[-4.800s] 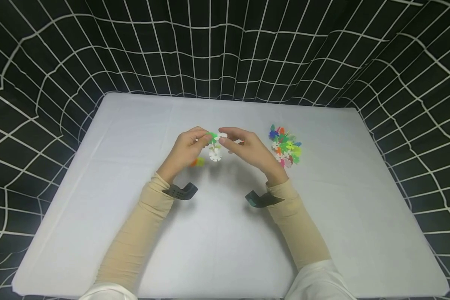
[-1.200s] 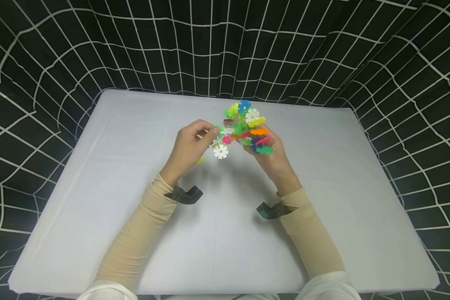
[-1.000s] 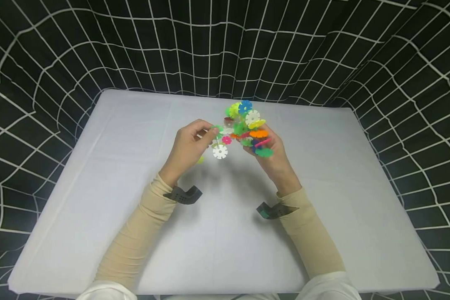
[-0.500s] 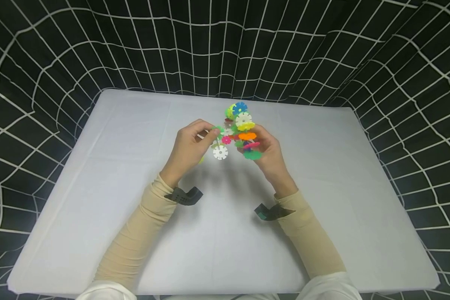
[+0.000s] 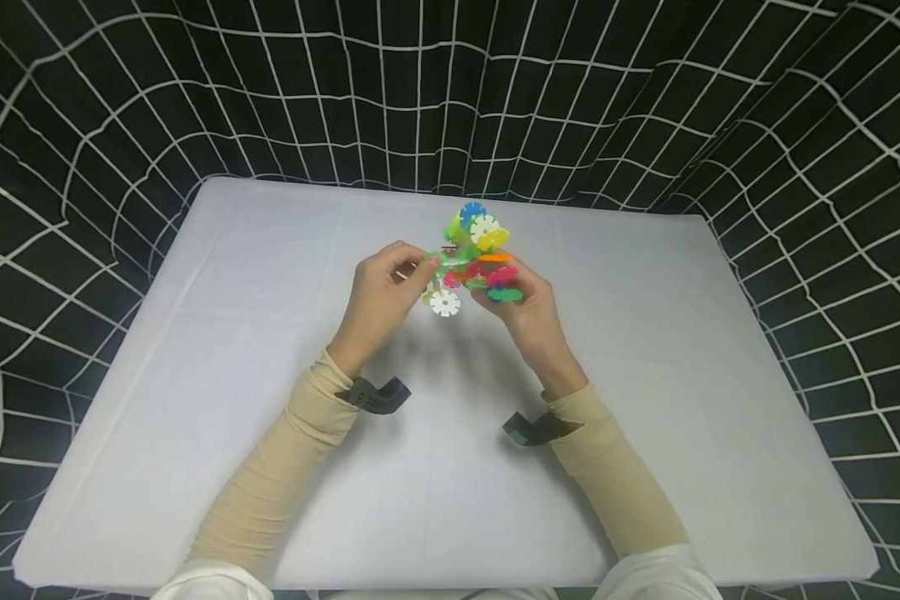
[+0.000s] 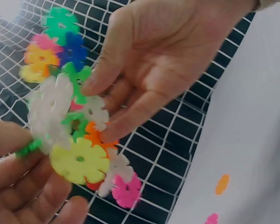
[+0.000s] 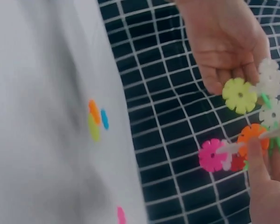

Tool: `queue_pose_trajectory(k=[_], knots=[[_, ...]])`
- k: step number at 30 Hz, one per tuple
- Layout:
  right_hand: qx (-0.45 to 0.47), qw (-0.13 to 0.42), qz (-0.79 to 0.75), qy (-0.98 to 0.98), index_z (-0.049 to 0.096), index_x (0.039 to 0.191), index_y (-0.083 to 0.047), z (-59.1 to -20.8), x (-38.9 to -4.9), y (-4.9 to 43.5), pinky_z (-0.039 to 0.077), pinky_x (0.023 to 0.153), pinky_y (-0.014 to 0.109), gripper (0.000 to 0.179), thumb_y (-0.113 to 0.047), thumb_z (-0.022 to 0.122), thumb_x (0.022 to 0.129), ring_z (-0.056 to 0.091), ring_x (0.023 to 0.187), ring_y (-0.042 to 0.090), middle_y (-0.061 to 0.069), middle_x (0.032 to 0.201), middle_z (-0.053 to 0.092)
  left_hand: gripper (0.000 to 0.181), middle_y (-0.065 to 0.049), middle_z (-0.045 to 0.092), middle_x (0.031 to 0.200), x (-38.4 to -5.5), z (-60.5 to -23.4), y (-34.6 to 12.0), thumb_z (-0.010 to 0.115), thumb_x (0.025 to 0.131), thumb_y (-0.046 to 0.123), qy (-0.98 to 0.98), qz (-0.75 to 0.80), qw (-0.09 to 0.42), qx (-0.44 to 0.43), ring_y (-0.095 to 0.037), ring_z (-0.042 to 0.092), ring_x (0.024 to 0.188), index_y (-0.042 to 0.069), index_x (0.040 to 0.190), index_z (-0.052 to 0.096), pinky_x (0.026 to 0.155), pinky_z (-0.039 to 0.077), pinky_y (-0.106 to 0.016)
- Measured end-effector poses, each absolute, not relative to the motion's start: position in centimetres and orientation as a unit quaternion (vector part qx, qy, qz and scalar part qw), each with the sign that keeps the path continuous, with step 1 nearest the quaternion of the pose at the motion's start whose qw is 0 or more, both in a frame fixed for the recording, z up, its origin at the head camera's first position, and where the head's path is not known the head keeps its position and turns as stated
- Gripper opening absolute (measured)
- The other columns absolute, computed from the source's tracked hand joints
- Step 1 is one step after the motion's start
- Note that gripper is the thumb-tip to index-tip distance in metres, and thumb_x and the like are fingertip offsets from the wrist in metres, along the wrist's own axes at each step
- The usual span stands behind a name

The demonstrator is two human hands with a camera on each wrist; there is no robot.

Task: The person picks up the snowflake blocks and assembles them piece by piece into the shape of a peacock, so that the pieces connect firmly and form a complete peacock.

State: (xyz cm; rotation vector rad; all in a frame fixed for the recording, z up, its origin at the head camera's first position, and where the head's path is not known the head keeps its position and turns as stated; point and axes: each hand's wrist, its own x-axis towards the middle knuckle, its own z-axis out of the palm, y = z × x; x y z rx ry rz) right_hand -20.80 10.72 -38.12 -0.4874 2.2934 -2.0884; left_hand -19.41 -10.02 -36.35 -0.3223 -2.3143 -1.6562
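My left hand (image 5: 384, 292) pinches a green snowflake disc (image 5: 432, 258) at the edge of a small joined group, from which a white disc (image 5: 445, 303) hangs. Just to the right, my right hand (image 5: 527, 312) grips a larger cluster of interlocked snowflake discs, with a blue disc (image 5: 472, 214) and a yellow disc (image 5: 492, 239) near its top. The two groups meet or overlap between the hands, above the table; whether they are joined I cannot tell. In the left wrist view, a yellow disc (image 6: 79, 159) and a pink disc (image 6: 127, 190) face the camera.
Loose discs lie on the white tabletop (image 5: 435, 500): an orange disc (image 7: 94, 112), a blue disc (image 7: 105, 119), a yellow-green disc (image 7: 93, 127) and a pink disc (image 7: 121, 215). A black curtain with white grid lines (image 5: 450, 92) surrounds the table's back and sides.
Since the oldest frame, my right hand has lifted the large cluster off the table at the right. Over the last second it has shifted left and turned the cluster against the left hand's group.
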Motion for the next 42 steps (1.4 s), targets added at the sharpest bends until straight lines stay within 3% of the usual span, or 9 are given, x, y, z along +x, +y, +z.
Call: queue_pose_trajectory(k=[4, 7, 12, 16, 22, 27, 34, 42], knots=[[-0.131, 0.056, -0.745, 0.652, 0.065, 0.131, -0.009, -38.5, -21.5, 10.9, 0.045, 0.115, 0.038, 0.036, -0.003, 0.063, 0.096, 0.057, 0.131, 0.018, 0.003, 0.134, 0.066, 0.028, -0.008, 0.071, 0.092, -19.4, -36.1, -10.3, 0.059, 0.103, 0.032, -0.789, -0.594, 0.11, -0.11, -0.021, 0.065, 0.077, 0.007, 0.108, 0.072, 0.068, 0.056, -0.028], [-0.099, 0.081, -0.825, 0.55, 0.056, 0.139, -0.007, -38.9, -22.4, 11.7, 0.044, 0.117, 0.036, 0.041, 0.001, 0.056, 0.099, 0.053, 0.135, 0.02, 0.005, 0.141, 0.06, 0.028, -0.009, 0.071, 0.094, -19.5, -36.1, -10.6, 0.056, 0.104, 0.031, -0.78, -0.608, 0.101, -0.107, -0.021, 0.064, 0.077, 0.008, 0.113, 0.069, 0.071, 0.059, -0.03], [-0.024, 0.055, -0.903, 0.425, 0.037, 0.153, -0.006, -40.1, -24.4, 13.9, 0.05, 0.109, 0.036, 0.055, 0.006, 0.049, 0.1, 0.041, 0.146, 0.028, 0.011, 0.158, 0.04, 0.024, -0.013, 0.07, 0.099, -19.7, -35.9, -11.3, 0.053, 0.105, 0.023, -0.777, -0.615, 0.092, -0.102, -0.022, 0.063, 0.078, 0.006, 0.115, 0.067, 0.072, 0.059, -0.027], [0.022, 0.029, -0.922, 0.386, 0.036, 0.151, -0.003, -41.4, -25.9, 16.2, 0.049, 0.111, 0.036, 0.052, 0.008, 0.045, 0.101, 0.044, 0.139, 0.027, 0.011, 0.154, 0.041, 0.024, -0.013, 0.07, 0.1, -19.8, -35.9, -11.5, 0.052, 0.105, 0.02, -0.778, -0.615, 0.085, -0.099, -0.022, 0.063, 0.079, 0.005, 0.115, 0.067, 0.072, 0.058, -0.024], [0.102, 0.019, -0.913, 0.394, 0.034, 0.148, -0.005, -43.3, -27.5, 19.0, 0.046, 0.114, 0.036, 0.044, -0.003, 0.044, 0.106, 0.049, 0.127, 0.027, 0.01, 0.138, 0.042, 0.025, -0.014, 0.07, 0.1, -20.1, -36.2, -11.8, 0.051, 0.105, 0.018, -0.774, -0.621, 0.078, -0.099, -0.021, 0.063, 0.079, 0.002, 0.116, 0.066, 0.072, 0.058, -0.023], [0.149, 0.023, -0.9, 0.408, 0.033, 0.152, -0.01, -44.3, -27.8, 20.3, 0.041, 0.119, 0.036, 0.044, -0.008, 0.038, 0.108, 0.045, 0.133, 0.024, 0.007, 0.139, 0.044, 0.027, -0.015, 0.069, 0.102, -20.3, -36.4, -11.8, 0.049, 0.105, 0.018, -0.774, -0.623, 0.067, -0.095, -0.021, 0.063, 0.08, 0.0, 0.117, 0.065, 0.073, 0.058, -0.023], [0.184, 0.031, -0.895, 0.405, 0.025, 0.157, -0.012, -45.2, -27.9, 21.1, 0.043, 0.116, 0.031, 0.049, -0.011, 0.037, 0.109, 0.044, 0.134, 0.021, 0.008, 0.14, 0.041, 0.023, -0.014, 0.069, 0.101, -20.2, -36.2, -11.8, 0.049, 0.104, 0.016, -0.772, -0.627, 0.058, -0.089, -0.022, 0.063, 0.08, 0.004, 0.115, 0.066, 0.072, 0.058, -0.023], [0.172, 0.047, -0.89, 0.419, 0.02, 0.159, -0.013, -45.3, -28.2, 21.1, 0.043, 0.117, 0.034, 0.053, -0.017, 0.039, 0.11, 0.038, 0.144, 0.026, 0.015, 0.157, 0.03, 0.025, -0.017, 0.069, 0.104, -20.1, -36.0, -11.9, 0.049, 0.105, 0.016, -0.773, -0.626, 0.058, -0.088, -0.022, 0.063, 0.08, 0.001, 0.116, 0.065, 0.072, 0.058, -0.021]])
